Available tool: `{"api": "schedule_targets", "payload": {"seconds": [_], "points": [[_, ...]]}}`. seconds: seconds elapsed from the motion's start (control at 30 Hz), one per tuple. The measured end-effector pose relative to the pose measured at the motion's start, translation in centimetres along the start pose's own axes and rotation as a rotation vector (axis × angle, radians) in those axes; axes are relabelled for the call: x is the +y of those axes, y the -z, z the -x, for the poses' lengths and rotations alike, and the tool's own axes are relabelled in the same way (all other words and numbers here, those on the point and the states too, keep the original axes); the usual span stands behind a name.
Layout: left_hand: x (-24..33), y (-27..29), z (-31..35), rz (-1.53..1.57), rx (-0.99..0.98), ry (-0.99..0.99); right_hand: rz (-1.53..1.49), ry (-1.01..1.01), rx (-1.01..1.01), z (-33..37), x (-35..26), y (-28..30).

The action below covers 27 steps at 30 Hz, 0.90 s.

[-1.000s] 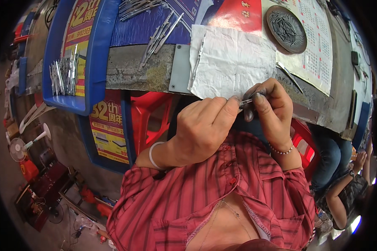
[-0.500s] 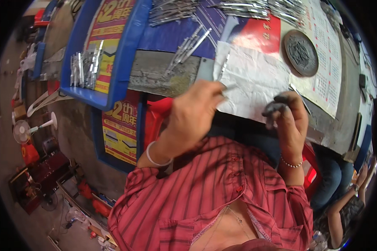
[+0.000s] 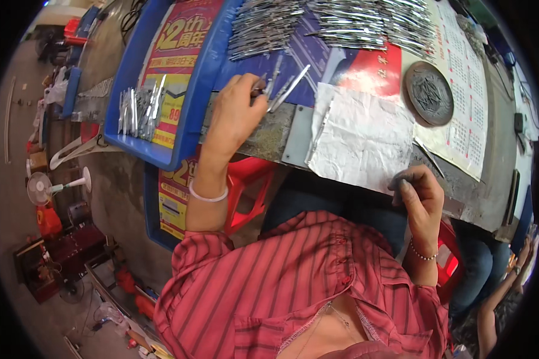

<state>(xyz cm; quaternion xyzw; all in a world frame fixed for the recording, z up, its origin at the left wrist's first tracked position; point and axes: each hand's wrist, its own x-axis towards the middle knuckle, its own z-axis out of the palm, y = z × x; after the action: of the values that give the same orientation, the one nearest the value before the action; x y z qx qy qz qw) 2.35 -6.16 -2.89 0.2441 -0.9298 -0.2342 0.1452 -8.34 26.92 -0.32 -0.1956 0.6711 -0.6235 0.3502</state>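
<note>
Furthest left, my blue plastic tray [image 3: 197,96] has smooth, raised walls, and slim silvery strips [image 3: 141,110] stand bunched inside it, narrow, shiny and roughly parallel. Just to its right is my left hand [image 3: 236,110], over the worn, mottled grey table edge [image 3: 272,137], its fingers curled in and the thumb close to the darkened fingertips; I cannot tell whether a strip is pinched there. Beside those fingertips a few loose metal strips [image 3: 293,87] lie fanned on glossy blue sheeting, long, thin and bright, with a dense heap of strips [image 3: 266,30] beyond them. Next comes a flat grey plate [image 3: 296,137] at the edge, then a single strip [image 3: 321,128] lying along the left side of my creased, matt white paper [image 3: 365,137]. At the paper's lower right corner is my right hand [image 3: 422,191], half closed, thumb against grey-smudged fingers; whether anything is between them I cannot tell. Beyond it a round, dull dish [image 3: 432,121] holds small dark slivers [image 3: 428,90], with a slender pointed tool [image 3: 430,159] lying nearer me.
</note>
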Motion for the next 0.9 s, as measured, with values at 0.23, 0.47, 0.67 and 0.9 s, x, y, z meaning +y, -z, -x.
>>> {"api": "schedule_targets", "payload": {"seconds": [0.23, 0.47, 0.67, 0.9], "points": [[-0.2, 1.2, 0.9, 0.045, -0.139, 0.068, 0.204, 0.153, 0.196, -3.2, -1.1, 4.1], [0.8, 1.7, 3.0, 0.115, -0.119, 0.163, 0.779, 0.337, 0.248, -10.4, -2.3, 10.9], [0.6, 1.4, 2.9, -0.030, -0.112, 0.048, 1.379, 0.411, 0.019, -14.8, -3.2, 11.3], [0.2, 1.6, 1.7, -0.148, -0.173, 0.090, 1.566, 0.450, -0.183, -16.9, -3.7, 11.6]]}}
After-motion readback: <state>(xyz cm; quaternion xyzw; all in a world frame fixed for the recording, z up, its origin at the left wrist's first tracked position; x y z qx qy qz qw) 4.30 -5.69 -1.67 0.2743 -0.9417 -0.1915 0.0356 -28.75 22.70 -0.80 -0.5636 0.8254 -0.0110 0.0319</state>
